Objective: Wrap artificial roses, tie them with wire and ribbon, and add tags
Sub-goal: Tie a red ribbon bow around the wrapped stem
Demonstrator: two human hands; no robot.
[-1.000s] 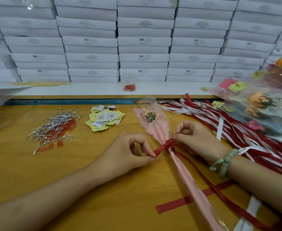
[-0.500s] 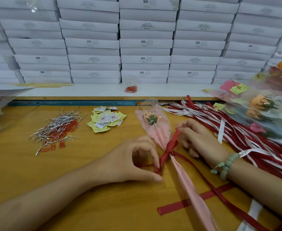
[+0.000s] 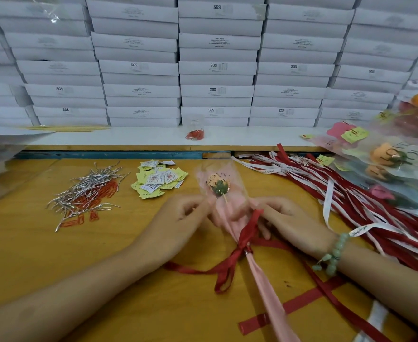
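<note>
A wrapped rose in clear film and pink paper lies on the yellow table, head pointing away from me. A red ribbon is knotted round its stem, with one loop hanging down toward me and loose tails trailing left and right. My left hand has curled fingers at the left edge of the pink wrap above the knot. Right of the wrap, my right hand pinches the upper ribbon loop. Motion blurs the fingertips.
Silver wire ties over red paper clips lie at the left, with yellow and white tags beside them. Red and white ribbons spread at the right, below finished wrapped roses. White boxes are stacked along the back behind a small jar.
Both hands moved up from the knot to the wrap above it. The left hand let go of the lower loop, which now hangs loose. The right hand drew its loop upward.
</note>
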